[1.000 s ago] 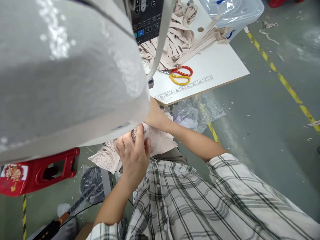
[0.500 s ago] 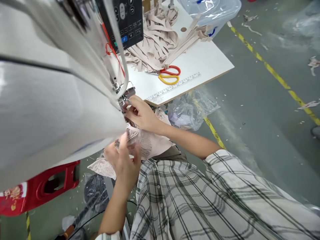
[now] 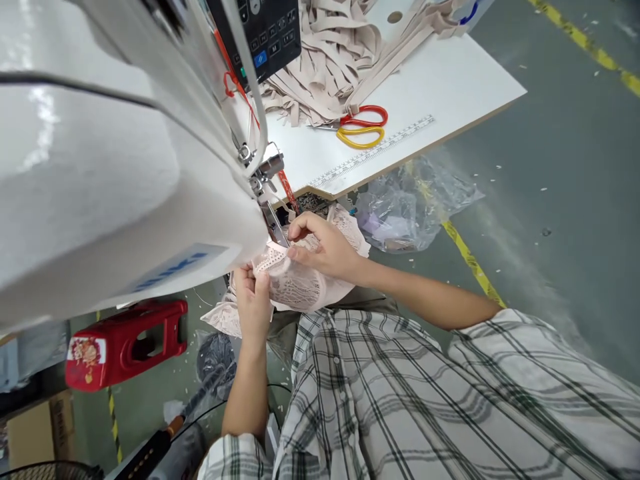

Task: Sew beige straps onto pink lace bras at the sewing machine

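Note:
A pale pink lace bra (image 3: 297, 287) hangs beneath the head of a white sewing machine (image 3: 200, 193), with a cup-like rounded lace panel facing up. My left hand (image 3: 254, 303) pinches its left edge between thumb and fingers. On the other side, my right hand (image 3: 330, 250) is closed on the upper edge, beside the slim metal arm (image 3: 276, 223) below the presser foot. The fingertips of the right hand partly cover the cloth they grip. Just above the hands sits the metal needle and presser foot assembly (image 3: 267, 172).
On the white table (image 3: 450, 87) lie scissors (image 3: 361, 137) with red and yellow handles, a ruler (image 3: 375, 150) and a heap of beige fabric strips (image 3: 330, 60). A black control panel (image 3: 267, 37) stands above. Below are a clear plastic bag (image 3: 410, 207) and a red stool (image 3: 127, 343).
My right hand has come down and away from the presser foot, onto the bra's upper edge. My left hand, blurred and loosely spread before, now pinches the fabric. The camera view has shifted.

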`<action>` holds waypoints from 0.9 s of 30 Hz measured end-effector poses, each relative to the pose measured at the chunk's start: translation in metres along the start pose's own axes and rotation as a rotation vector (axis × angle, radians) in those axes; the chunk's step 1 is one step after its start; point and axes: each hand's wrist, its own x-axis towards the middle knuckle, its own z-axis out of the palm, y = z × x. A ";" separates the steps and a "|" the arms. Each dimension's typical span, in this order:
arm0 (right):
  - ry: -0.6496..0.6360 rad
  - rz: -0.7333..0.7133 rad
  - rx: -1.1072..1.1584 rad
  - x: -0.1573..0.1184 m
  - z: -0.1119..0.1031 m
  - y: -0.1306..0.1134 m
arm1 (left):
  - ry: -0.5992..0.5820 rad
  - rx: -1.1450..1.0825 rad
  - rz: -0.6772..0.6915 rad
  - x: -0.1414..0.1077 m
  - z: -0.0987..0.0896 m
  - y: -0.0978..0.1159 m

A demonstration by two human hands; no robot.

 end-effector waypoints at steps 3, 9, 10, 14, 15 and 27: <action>0.000 -0.005 -0.048 -0.001 0.001 -0.002 | -0.023 -0.010 -0.027 -0.003 -0.001 0.004; -0.004 0.011 -0.070 -0.001 0.001 -0.004 | -0.024 -0.001 -0.059 -0.007 -0.004 0.012; -0.005 0.017 -0.068 -0.001 0.001 -0.004 | -0.013 0.016 -0.063 -0.008 -0.004 0.014; 0.020 0.024 -0.067 -0.002 0.001 -0.004 | -0.002 0.016 -0.074 -0.012 -0.004 0.019; 0.026 0.027 -0.066 -0.003 0.001 -0.004 | -0.003 0.010 -0.068 -0.012 -0.004 0.020; -0.008 0.155 -0.056 0.001 0.003 -0.019 | 0.094 -0.021 0.071 -0.015 -0.006 0.017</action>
